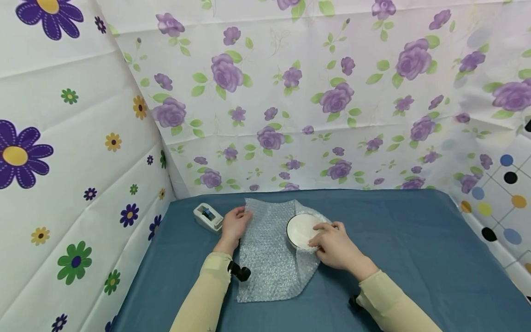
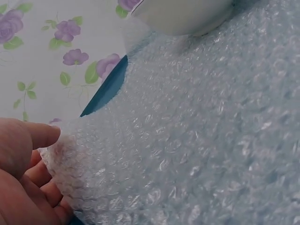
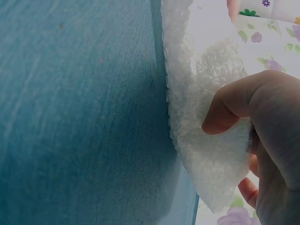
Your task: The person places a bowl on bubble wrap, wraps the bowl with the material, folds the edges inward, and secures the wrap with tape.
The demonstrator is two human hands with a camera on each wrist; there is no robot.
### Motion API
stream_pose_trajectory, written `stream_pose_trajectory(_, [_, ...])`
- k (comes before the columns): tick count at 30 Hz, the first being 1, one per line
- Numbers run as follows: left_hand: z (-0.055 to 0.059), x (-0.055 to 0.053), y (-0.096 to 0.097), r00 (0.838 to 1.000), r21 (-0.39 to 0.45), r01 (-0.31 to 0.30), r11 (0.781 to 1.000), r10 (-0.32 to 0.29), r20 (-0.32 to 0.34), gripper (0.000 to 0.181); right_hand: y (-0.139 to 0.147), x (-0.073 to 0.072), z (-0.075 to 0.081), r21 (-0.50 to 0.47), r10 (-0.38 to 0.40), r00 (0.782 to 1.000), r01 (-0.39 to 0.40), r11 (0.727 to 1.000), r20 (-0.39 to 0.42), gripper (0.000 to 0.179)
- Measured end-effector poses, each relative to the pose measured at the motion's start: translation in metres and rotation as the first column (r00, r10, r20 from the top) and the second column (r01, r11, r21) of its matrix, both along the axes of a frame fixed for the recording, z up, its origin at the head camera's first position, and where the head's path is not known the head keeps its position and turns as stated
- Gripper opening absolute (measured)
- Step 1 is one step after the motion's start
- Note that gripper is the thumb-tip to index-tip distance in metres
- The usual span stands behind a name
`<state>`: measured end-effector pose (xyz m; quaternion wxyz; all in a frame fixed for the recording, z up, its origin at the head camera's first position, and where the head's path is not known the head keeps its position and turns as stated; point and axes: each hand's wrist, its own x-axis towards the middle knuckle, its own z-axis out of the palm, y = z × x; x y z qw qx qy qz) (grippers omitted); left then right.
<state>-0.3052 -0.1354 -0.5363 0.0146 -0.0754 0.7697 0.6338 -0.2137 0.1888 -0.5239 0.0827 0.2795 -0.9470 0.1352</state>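
Note:
A white bowl (image 1: 300, 229) with a thin dark rim sits on the right part of a sheet of bubble wrap (image 1: 267, 258). My left hand (image 1: 235, 226) pinches the sheet's left edge near its far corner; in the left wrist view, the thumb lies over the bubble wrap (image 2: 154, 140) and the fingers curl beneath. With my right hand (image 1: 338, 244) I grip the bowl's right side, where the wrap is folded up against it. In the right wrist view, the thumb of the right hand (image 3: 276, 122) presses on the folded wrap (image 3: 206, 136), which hides the bowl.
A white tape dispenser (image 1: 209, 218) stands just left of my left hand. Everything lies on a blue cloth-covered table (image 1: 394, 240), with flowered sheets (image 1: 269, 92) hanging behind it and at the left. A dotted sheet (image 1: 504, 203) borders the right side.

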Motion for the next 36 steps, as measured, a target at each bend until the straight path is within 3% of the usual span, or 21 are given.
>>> stream_pose_trajectory(13, [0.002, 0.002, 0.003, 0.998, -0.024, -0.018, 1.000, 0.017, -0.055, 0.017, -0.002, 0.000, 0.000, -0.006, -0.006, 1.000, 0.006, 1.000, 0.009, 0.033])
stream_pose_trajectory(20, [0.007, 0.004, 0.009, 0.997, -0.048, 0.037, 0.998, -0.040, -0.064, 0.012, -0.002, 0.001, 0.001, -0.010, -0.021, 1.000, 0.020, 1.000, -0.014, 0.036])
stream_pose_trajectory(23, [0.009, 0.007, 0.010, 0.993, -0.055, 0.049, 0.997, -0.055, -0.105, 0.011, -0.003, 0.000, 0.000, -0.015, -0.010, 1.000, 0.010, 1.000, -0.012, 0.036])
stream_pose_trajectory(29, [0.017, 0.015, 0.019, 0.960, -0.135, 0.113, 0.984, -0.143, -0.239, 0.011, -0.004, 0.001, 0.000, -0.013, -0.014, 1.000, 0.014, 1.000, 0.000, 0.037])
stream_pose_trajectory(36, [0.027, 0.018, 0.036, 0.912, -0.179, 0.187, 0.966, -0.239, -0.334, 0.013, -0.002, 0.000, 0.000, -0.008, -0.027, 1.000, 0.027, 1.000, 0.002, 0.035])
